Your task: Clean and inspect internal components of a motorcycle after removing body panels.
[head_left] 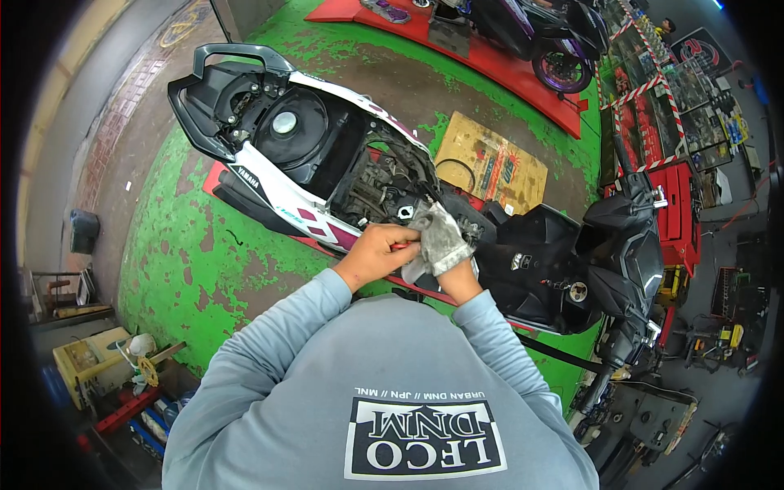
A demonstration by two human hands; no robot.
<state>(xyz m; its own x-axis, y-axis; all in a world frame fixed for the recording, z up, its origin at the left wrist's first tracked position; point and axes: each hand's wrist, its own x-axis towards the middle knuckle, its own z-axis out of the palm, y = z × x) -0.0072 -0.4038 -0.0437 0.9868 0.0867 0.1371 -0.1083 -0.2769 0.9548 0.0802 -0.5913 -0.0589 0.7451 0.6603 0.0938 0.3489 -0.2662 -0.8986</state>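
Over the scooter (343, 175), near the open engine bay (384, 184), holding left hand (377, 251) and right hand (441, 241) together. Wearing a soiled grey glove (435, 227) on the right hand; showing the left bare. Curling left fingers against the glove; being unable to tell whether that grip is pinching fabric or merely touching it. Being unable likewise to tell whether the right grip is narrow or wide, with fingers covered by fabric. Locating the glove above the scooter's middle, between engine bay and footboard (510, 282).

Noting white and maroon panels on the scooter, with grab rail (233, 51) toward the left and handlebar (622, 269) toward the right. Observing a round pale cap (284, 122) behind the engine bay.

Beyond the scooter, recording a cardboard sheet (510, 167) on the floor (188, 278), with a black loop (457, 167) lying over its left part. Farther off, seeing a second motorbike (523, 28) on a red platform (490, 69). Past the handlebar, finding a red cabinet (679, 216).
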